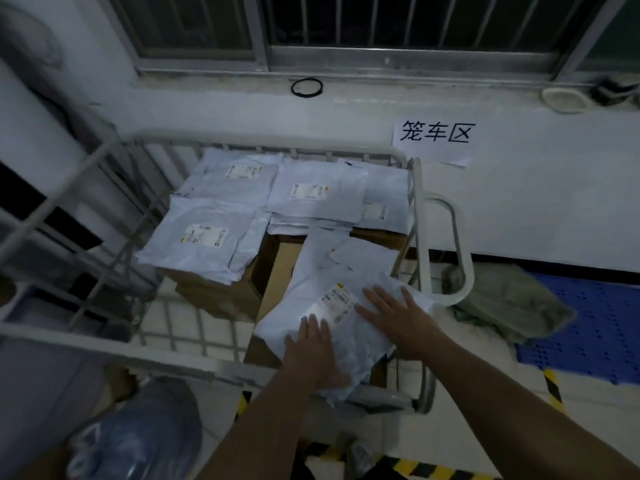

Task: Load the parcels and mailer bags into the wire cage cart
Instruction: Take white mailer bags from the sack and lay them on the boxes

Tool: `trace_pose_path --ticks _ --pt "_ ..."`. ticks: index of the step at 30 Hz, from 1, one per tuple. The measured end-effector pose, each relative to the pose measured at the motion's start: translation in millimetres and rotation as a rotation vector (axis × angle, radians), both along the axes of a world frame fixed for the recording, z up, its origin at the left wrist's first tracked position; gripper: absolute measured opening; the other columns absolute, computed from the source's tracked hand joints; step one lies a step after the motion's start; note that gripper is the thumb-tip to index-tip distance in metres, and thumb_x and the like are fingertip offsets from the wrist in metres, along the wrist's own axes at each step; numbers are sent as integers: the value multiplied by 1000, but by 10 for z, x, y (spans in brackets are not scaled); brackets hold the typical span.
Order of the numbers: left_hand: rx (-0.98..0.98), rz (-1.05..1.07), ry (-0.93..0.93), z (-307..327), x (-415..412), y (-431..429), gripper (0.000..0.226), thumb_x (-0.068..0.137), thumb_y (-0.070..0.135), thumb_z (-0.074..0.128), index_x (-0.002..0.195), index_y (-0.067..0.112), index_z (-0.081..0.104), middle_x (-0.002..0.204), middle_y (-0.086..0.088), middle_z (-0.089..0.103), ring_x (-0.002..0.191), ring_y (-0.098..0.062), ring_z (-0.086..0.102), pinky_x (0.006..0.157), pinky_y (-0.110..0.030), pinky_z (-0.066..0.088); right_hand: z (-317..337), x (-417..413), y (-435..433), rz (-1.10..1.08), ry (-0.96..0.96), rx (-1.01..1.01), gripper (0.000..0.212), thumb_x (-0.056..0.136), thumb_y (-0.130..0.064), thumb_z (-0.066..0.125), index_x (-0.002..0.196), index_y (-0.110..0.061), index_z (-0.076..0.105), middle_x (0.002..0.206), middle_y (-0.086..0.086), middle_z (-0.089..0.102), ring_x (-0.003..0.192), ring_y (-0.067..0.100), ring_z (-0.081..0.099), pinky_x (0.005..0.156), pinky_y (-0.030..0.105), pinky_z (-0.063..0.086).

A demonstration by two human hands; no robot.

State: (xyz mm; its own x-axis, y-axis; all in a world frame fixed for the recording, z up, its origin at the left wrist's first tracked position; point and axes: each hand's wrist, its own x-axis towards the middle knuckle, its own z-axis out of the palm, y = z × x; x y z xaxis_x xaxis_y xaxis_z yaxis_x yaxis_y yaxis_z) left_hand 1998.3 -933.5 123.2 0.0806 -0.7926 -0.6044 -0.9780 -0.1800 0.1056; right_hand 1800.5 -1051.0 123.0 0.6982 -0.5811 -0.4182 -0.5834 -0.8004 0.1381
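Left hand (317,355) and right hand (398,320) press flat, fingers straight, gripping nothing, on a white mailer bag (332,306) (label up) inside the wire cage cart (420,216), lower centre of the frame

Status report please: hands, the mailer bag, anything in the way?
Left hand and right hand open, flat on near mailer bag. Bag lies on boxes inside cart, other bags behind. Nothing blocking seen.

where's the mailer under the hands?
Head view, lower centre: mailer bag lies on a cardboard box in the wire cage cart's near-right corner, left hand and right hand flat on it.
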Motion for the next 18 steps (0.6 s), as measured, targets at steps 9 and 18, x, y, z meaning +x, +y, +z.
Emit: trace_pose_path --ticks 9,18 --pt "-204 222 -84 -304 -424 170 100 38 49 92 116 -8 68 125 -30 63 111 -41 66 71 -55 57 -125 38 -25 113 -94 -26 70 74 -38 83 137 -18 60 148 8 51 135 30 50 98 62 44" --pt "-178 174 -164 234 48 -292 67 103 20 41 154 -5 6 160 -24 17 147 -37 21 116 -46 30 280 241 -339 151 -159 -122 82 46 -47 96 121 -20 73 129 5 67 118 25 65 87 52 54"
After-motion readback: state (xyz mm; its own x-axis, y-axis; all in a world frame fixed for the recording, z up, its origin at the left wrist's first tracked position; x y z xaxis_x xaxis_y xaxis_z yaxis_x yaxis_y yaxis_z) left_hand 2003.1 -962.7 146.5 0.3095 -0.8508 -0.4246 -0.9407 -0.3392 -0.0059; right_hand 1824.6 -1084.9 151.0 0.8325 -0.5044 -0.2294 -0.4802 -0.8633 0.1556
